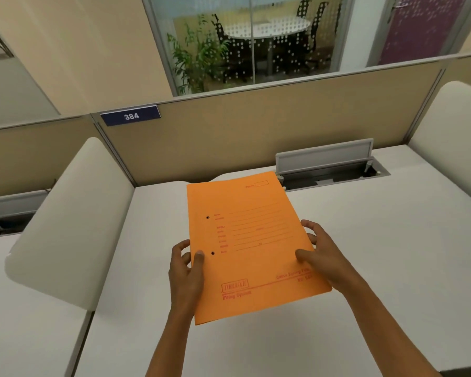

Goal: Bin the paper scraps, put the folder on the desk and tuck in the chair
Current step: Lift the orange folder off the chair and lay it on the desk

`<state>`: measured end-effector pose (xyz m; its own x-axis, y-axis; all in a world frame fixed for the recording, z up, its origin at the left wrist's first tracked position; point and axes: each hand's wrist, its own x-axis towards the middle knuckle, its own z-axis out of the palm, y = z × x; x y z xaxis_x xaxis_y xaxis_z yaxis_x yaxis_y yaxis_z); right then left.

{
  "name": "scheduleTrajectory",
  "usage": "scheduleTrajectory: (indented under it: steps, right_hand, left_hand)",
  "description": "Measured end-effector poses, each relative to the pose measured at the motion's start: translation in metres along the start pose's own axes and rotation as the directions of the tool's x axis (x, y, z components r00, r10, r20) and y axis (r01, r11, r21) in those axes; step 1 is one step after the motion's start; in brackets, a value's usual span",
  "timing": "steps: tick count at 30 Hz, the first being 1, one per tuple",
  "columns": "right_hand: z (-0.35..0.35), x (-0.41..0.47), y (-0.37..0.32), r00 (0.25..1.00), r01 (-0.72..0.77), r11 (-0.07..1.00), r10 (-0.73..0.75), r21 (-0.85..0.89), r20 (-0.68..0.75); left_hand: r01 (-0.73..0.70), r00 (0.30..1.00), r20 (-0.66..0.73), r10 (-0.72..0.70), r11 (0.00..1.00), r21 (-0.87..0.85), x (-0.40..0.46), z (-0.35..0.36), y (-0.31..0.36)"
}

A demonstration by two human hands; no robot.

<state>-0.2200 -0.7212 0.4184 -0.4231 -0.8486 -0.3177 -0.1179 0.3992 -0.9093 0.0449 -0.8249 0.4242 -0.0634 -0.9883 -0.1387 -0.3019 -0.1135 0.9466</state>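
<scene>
Hands: left hand [186, 268], right hand [320, 253] grip orange folder [252, 240]; fingers beneath hidden.

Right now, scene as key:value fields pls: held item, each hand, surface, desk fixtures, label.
held item: orange folder, closed, printed cover up, above the desk
left hand: left hand grips folder's left edge, thumb on top
right hand: right hand grips folder's right edge, thumb on top
surface: white desk
desk fixtures: grey cable hatch with lid raised, behind folder
label: blue plate reading 384 on partition
paper scraps, chair: not in view
</scene>
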Motion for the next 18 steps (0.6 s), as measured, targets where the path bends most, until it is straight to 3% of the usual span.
scheduleTrajectory:
  steps: [4,12,18]
  right_hand:
    - [-0.012,0.051,0.005,0.998,-0.001,0.999,0.004,-0.039,0.065]
    - [-0.028,0.147,0.017,0.999,0.01,1.0,-0.009,-0.018,0.05]
    - [-0.028,0.202,0.024,0.998,-0.013,1.0,0.014,-0.016,0.057]
  left_hand:
    - [0.011,0.999,-0.036,-0.01,1.0,0.028,0.039,0.025,0.001]
    - [0.056,0.991,-0.125,-0.047,0.995,0.077,0.115,0.079,0.0]
    - [0.173,0.985,-0.025,-0.172,0.981,0.083,0.164,0.101,0.0]
